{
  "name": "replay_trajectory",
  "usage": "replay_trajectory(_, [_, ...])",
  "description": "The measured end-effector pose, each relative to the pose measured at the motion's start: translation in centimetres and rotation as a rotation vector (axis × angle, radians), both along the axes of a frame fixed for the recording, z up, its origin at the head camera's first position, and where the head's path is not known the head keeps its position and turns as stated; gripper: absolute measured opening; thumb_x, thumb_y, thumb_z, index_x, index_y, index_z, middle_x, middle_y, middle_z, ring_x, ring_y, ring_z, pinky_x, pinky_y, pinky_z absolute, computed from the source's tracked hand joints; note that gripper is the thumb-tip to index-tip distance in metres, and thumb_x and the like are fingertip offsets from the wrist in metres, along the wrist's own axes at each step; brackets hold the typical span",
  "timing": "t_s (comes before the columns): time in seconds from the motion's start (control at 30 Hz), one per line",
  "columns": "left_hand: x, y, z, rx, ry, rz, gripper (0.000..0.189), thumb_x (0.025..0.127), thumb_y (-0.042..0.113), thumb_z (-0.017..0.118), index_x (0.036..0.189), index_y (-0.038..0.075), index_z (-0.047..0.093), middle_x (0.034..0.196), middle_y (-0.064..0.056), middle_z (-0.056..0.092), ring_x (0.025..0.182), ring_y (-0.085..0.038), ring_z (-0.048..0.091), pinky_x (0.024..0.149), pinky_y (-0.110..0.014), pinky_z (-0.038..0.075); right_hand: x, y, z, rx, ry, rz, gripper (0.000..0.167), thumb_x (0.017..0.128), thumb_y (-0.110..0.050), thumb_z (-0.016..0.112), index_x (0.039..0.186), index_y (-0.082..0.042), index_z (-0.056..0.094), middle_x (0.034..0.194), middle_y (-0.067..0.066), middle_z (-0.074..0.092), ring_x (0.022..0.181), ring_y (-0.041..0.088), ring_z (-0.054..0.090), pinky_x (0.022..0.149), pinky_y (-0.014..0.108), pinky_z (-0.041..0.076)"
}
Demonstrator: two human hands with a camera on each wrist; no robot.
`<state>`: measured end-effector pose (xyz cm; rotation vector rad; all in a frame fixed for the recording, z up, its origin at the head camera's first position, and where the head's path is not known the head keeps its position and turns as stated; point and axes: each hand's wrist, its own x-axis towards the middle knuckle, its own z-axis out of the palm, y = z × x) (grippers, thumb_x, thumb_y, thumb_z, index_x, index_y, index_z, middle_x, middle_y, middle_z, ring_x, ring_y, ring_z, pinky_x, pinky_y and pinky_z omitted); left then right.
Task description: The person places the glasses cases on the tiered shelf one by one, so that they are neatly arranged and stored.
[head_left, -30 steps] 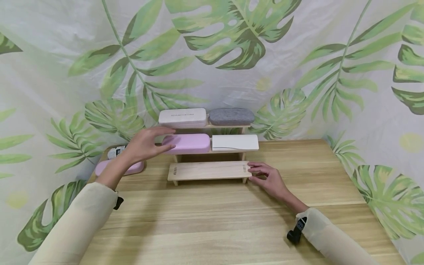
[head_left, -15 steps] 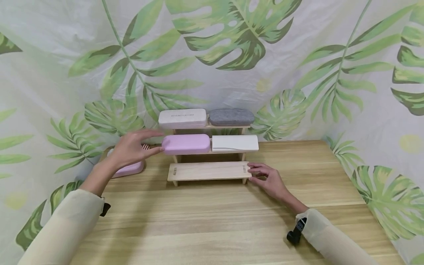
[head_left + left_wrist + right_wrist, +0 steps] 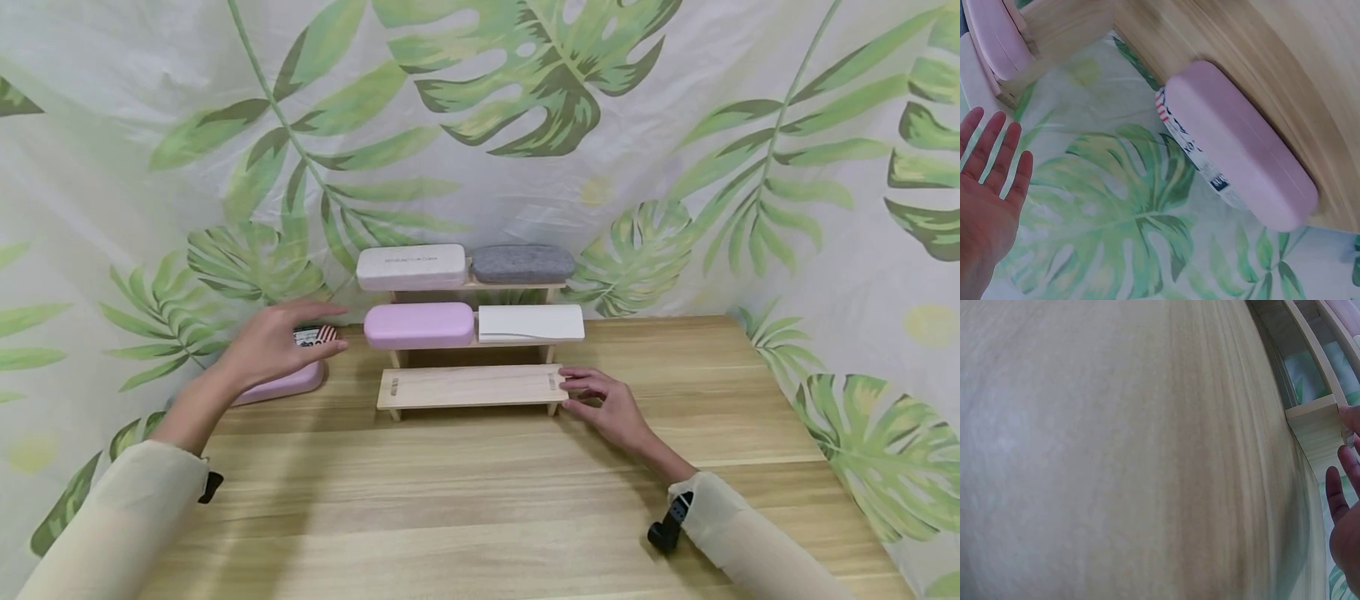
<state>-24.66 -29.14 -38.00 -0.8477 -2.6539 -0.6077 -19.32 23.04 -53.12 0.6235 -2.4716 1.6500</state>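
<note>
A three-step wooden display rack [image 3: 472, 387] stands on the table. My right hand [image 3: 611, 412] holds the right end of its lowest step, fingers on top and thumb at the front edge. A lilac glasses case [image 3: 420, 325] lies at the left of the middle step, beside a white flap case [image 3: 531, 323]. On the top step are a white glasses case [image 3: 412, 267] and a grey felt one [image 3: 523, 264]. My left hand [image 3: 262, 350], fingers extended and holding nothing, hovers left of the rack. Below it lies a pink glasses case [image 3: 1241, 147], partly hidden in the head view.
Behind the pink case lies a printed item with stripes and lettering [image 3: 1210, 175], its kind unclear. A leaf-patterned curtain [image 3: 480, 108] hangs behind the wood-grain table [image 3: 480, 500]. The lowest step is bare.
My left hand has moved left, away from the lilac case on the middle step, toward the pink case on the table. The right hand has stayed at the rack's end.
</note>
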Motion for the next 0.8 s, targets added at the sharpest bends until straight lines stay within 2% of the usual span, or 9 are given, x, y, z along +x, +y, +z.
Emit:
replay_trajectory(0.27, [0.1,-2.1,-0.8,-0.019,-0.072,0.067,0.057,0.083,0.031,0.091,0.134,0.014,0.074,0.133,-0.015,0.073,0.123,-0.043,0.066,0.095,-0.062,0.053,0.1,0.1,0.1,0.013,0.008,-0.005,0.027,0.092,-0.005,0.082,0.118,-0.005,0.079,0.142,0.014,0.067,0.131,0.034,0.062,0.093,0.048,0.06])
replay_trajectory(0.37, [0.1,-3.0,-1.3,-0.024,-0.078,0.079,0.056,0.083,0.032,0.091,0.133,0.015,0.074,0.129,-0.013,0.075,0.113,-0.038,0.071,0.086,-0.058,0.055,0.0,0.1,0.1,0.01,0.007,-0.002,0.027,0.092,-0.006,0.082,0.119,-0.005,0.079,0.142,0.014,0.067,0.131,0.033,0.063,0.093,0.048,0.06])
replay_trajectory(0.5, [0.1,-4.3,-2.0,-0.023,-0.081,0.082,0.055,0.082,0.031,0.091,0.132,0.013,0.075,0.126,-0.014,0.076,0.108,-0.039,0.072,0.084,-0.058,0.054,0.0,0.1,0.0,0.005,-0.005,0.001,0.026,0.092,-0.006,0.082,0.118,-0.006,0.08,0.142,0.013,0.067,0.132,0.033,0.062,0.094,0.051,0.06])
replay_trajectory(0.6, [0.1,-5.3,-2.5,-0.05,-0.088,0.071,0.054,0.085,0.031,0.089,0.132,0.009,0.074,0.127,-0.018,0.075,0.114,-0.046,0.069,0.091,-0.062,0.053,0.0,0.0,0.0,-0.005,-0.012,0.0,0.027,0.092,-0.005,0.082,0.118,-0.004,0.079,0.142,0.013,0.066,0.132,0.035,0.062,0.094,0.054,0.059])
replay_trajectory(0.8, [-0.4,-7.5,-4.0,-0.077,-0.127,0.068,0.059,0.085,0.032,0.089,0.133,0.003,0.071,0.13,-0.025,0.071,0.12,-0.05,0.064,0.094,-0.065,0.05,0.0,-0.1,0.0,-0.006,-0.019,-0.01,0.028,0.091,0.003,0.08,0.119,0.003,0.077,0.144,0.019,0.064,0.134,0.04,0.059,0.095,0.062,0.056])
